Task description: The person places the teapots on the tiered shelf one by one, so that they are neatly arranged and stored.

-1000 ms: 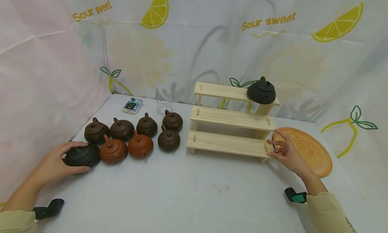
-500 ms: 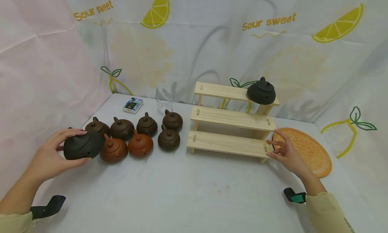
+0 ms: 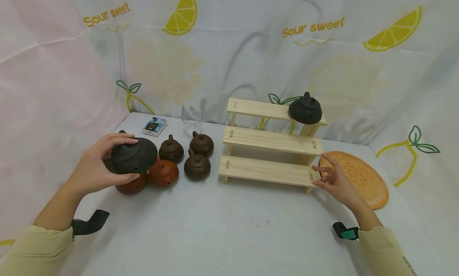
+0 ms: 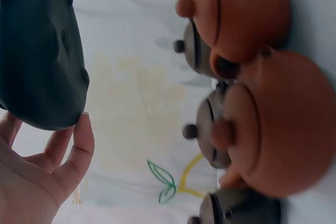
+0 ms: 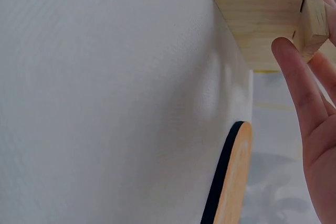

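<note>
My left hand (image 3: 94, 164) grips a black teapot (image 3: 133, 156) from its left side, fingers over the top and thumb under the front. The left wrist view shows this teapot (image 4: 44, 51) raised above the tabletop, its handle hidden. Below and beside it sit two reddish-brown teapots (image 3: 163, 173) and several dark brown teapots (image 3: 198, 166), some covered by the hand and the held pot. At the right end of a three-step wooden display shelf (image 3: 265, 170), my right hand (image 3: 337, 182) pinches the lowest board between thumb and fingers.
Another black teapot (image 3: 305, 109) stands on the top step's right end. A round, orange-brown board (image 3: 358, 176) lies right of the shelf. At the back left are a clear glass (image 3: 192, 120) and a small patterned box (image 3: 155, 126). Printed cloth hangs behind.
My left hand has lifted the black teapot off the table and carried it rightward, over the other teapots. The right hand stays at the shelf end.
</note>
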Available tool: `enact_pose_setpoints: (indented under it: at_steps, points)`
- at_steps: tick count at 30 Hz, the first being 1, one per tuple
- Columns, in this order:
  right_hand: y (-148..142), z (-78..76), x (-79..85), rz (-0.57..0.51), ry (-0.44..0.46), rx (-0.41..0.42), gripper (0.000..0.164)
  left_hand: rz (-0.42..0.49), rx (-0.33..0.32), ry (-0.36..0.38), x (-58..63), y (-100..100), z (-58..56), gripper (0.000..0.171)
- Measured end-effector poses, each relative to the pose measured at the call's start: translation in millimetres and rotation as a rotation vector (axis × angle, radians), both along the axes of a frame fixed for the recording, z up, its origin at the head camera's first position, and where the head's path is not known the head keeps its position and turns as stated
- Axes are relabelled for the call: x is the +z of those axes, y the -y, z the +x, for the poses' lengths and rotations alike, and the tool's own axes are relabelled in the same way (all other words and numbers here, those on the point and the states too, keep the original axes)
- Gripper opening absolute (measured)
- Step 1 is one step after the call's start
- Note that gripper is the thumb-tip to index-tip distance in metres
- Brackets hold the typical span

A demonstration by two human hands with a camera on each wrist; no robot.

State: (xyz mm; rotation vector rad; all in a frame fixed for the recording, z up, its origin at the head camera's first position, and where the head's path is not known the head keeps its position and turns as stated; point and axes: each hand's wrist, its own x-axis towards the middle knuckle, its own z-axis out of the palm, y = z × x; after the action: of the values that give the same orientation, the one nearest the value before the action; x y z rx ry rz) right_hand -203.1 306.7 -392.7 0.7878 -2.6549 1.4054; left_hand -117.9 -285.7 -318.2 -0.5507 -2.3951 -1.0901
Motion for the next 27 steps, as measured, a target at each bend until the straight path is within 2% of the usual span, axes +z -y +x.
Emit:
enact_pose_setpoints:
  at_steps: [5,9,12,14,22,27]
  points:
    - [0,-1.5,1.2,-0.005,-0.020,0.016,0.089,0.032,-0.056,0.011,2.8,-23,-12.5,0.075]
    - [0,-0.7,1.6,0.003,0.020,0.001,0.089,0.038,-0.116,0.042,0.5,-34,-27.4,0.076]
    - [0,0.2,0.2,0.010,0.040,-0.012,0.090,0.055,-0.180,0.075,3.0,-45,-37.1,0.074]
    - [0,0.4,-0.7,0.006,0.038,-0.008,0.089,0.057,-0.199,0.083,4.2,-51,-42.1,0.073]
    - [-1,-0.9,-0.5,0.018,0.041,-0.010,0.089,0.001,-0.259,0.040,8.8,-73,-62.7,0.072]
    - [0,-1.4,-1.2,0.019,0.055,-0.027,0.088,0.039,-0.329,0.044,12.6,-89,-76.1,0.070]
